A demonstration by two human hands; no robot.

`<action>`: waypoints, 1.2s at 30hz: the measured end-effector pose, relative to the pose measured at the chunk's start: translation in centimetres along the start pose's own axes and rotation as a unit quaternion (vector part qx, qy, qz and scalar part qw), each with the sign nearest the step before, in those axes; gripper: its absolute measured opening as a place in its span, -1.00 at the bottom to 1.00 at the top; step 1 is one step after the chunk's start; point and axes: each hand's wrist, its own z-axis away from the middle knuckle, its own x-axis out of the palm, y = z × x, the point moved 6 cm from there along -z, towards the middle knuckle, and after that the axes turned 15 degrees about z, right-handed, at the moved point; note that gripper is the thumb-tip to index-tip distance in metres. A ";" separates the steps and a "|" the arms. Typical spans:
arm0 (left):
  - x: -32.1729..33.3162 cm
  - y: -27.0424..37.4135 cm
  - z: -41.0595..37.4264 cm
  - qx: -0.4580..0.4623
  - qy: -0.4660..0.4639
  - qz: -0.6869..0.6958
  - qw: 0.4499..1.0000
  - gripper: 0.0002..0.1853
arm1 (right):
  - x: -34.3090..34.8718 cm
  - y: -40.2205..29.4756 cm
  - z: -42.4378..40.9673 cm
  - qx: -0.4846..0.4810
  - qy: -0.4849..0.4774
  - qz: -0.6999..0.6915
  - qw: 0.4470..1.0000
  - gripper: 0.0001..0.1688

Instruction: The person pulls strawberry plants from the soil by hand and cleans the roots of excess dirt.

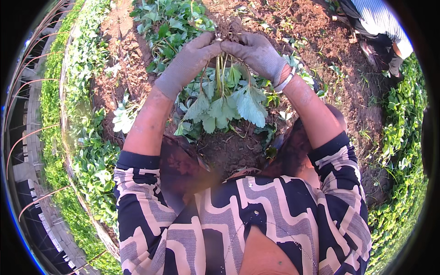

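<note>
Both my hands wear dirt-stained grey knit work gloves. My left hand (192,62) and my right hand (257,55) meet near the top centre, pinching the crown of an uprooted leafy plant (221,106) between thumbs and fingers. The plant is upside down: its soil-covered roots (229,29) stick up past the fingertips, and its stems and lobed green leaves hang toward me. Some fingers are hidden behind the roots and crown. More leafy plants (161,24) grow in the ground just beyond my left hand.
Brown soil (233,151) lies between my knees. A loose leafy bunch (125,115) rests left of my left forearm. Dense green rows (91,137) run along the left, with thin curved rods (31,134) beyond. Another person (378,37) is at the upper right, beside greenery (402,137).
</note>
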 end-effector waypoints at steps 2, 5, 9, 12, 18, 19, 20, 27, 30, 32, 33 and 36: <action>-0.1 1.1 0.1 0.096 -0.047 -0.196 0.975 -0.73 | 0.6 2.5 -1.2 -0.031 0.012 0.027 0.999 -0.49; -0.4 0.8 0.0 0.023 -0.018 -0.142 0.989 -0.78 | -1.2 2.8 -1.0 -0.029 0.083 0.196 0.977 -0.56; -0.9 -0.4 -0.8 -0.107 0.034 0.006 0.994 -0.77 | -5.5 6.6 -1.0 0.098 0.123 0.146 0.977 -0.52; -0.8 -0.8 0.3 -0.058 0.035 0.013 0.998 -0.77 | -0.2 0.5 0.5 -0.054 0.007 -0.029 0.998 -0.39; -1.3 -1.1 0.9 -0.126 0.073 0.095 0.985 -0.69 | -1.8 2.4 -0.2 0.060 0.009 0.016 0.998 -0.60; -1.5 -0.4 0.4 -0.149 0.091 0.161 0.971 -0.68 | -6.1 5.1 -0.4 0.089 0.085 0.013 0.992 -0.63; -2.3 -0.7 0.9 -0.196 0.116 0.177 0.958 -0.67 | -9.9 7.9 -0.5 0.114 0.159 0.005 0.981 -0.65; -2.7 -0.4 2.6 -0.164 0.090 0.232 0.955 -0.62 | -11.7 11.5 -0.2 0.045 0.134 0.309 0.940 -0.28; -1.7 -0.1 2.6 -0.182 0.069 0.379 0.905 -0.62 | -6.3 2.7 0.4 0.037 -0.039 -0.067 0.996 -0.51; -0.6 1.2 1.7 -0.151 0.040 0.420 0.894 -0.64 | -5.0 -0.3 0.5 -0.092 0.018 0.019 0.995 -0.56; -0.2 0.9 1.6 -0.150 0.024 0.452 0.879 -0.64 | -3.8 -1.1 0.8 -0.062 0.014 0.050 0.997 -0.57; 0.4 -0.1 2.1 -0.160 0.041 0.526 0.834 -0.64 | -0.8 -2.4 0.8 -0.004 -0.115 -0.029 0.993 -0.55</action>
